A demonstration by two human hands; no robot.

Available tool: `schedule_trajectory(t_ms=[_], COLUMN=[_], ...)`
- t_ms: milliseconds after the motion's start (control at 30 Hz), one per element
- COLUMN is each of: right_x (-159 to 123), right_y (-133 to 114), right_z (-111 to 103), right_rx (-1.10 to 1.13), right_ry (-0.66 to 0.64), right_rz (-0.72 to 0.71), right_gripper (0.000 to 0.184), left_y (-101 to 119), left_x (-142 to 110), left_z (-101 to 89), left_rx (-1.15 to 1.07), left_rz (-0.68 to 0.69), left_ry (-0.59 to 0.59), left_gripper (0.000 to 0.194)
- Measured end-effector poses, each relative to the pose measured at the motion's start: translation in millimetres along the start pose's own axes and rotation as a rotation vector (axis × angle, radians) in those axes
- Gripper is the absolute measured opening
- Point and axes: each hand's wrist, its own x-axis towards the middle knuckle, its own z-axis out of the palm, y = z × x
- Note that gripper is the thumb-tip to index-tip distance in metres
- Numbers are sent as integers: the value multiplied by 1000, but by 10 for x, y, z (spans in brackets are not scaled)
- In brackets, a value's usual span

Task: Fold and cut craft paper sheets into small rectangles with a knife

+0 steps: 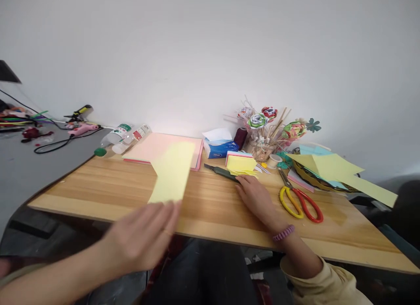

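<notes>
Where the grey bench (65,161) stretches off at the left, I can see a pink glue gun (83,129). Right of that, two plastic bottles (133,138) lie at the far left corner of the wooden bench (210,217), beside a stack of pink paper (160,143). With my left hand (138,235), a little blurred, I am pinching the near end of a yellow sheet (172,176), which stands up in front of the stack. At the far middle sit a blue tissue pack (218,148) and a block of sticky notes (242,163). Just nearer, my right hand (256,199) rests with its fingertips at the near end of a dark green cutter (223,172); I cannot tell whether that grip is closed on it. Farther right are a jar (260,152) of paper flowers (257,120), then red-and-yellow scissors (295,192), and a basket (305,173) topped with paper.
</notes>
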Motion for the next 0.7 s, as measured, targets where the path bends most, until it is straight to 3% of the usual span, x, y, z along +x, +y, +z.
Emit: schedule_trajectory(t_ms=[67, 133, 233, 300, 367, 467, 533, 633, 700], right_x=[25, 37, 43, 40, 24, -43, -103, -125, -44], right_y=[-7, -15, -44, -73, -96, -89, -46, 82, 206], right_z=[17, 20, 13, 5, -5, -21, -30, -34, -30], right_rx=[-95, -174, -258, -289, -311, -342, -357, -376, -390], right_ry=[-2, -3, -17, -37, -49, -41, -21, 30, 62], right_rz=[-8, -10, -45, -98, -145, -161, -149, -104, -65], right_gripper=[27, 27, 24, 21, 20, 18, 20, 30, 49], left_y=[258, 473, 594, 508, 325, 13, -134, -215, -206], left_x=[242, 385, 519, 612, 692, 719, 668, 565, 525], left_z=[356, 628, 799, 815, 841, 969, 1087, 1214, 1243], left_rx=[148, 99, -55, -228, -378, -399, -364, -361, -371], left_rz=[156, 163, 78, -1, -19, -57, -78, -122, -134], left_ry=[-16, -125, -265, -346, -345, -320, -422, -565, -598], left_gripper=[27, 27, 23, 31, 34, 43, 52, 59, 60])
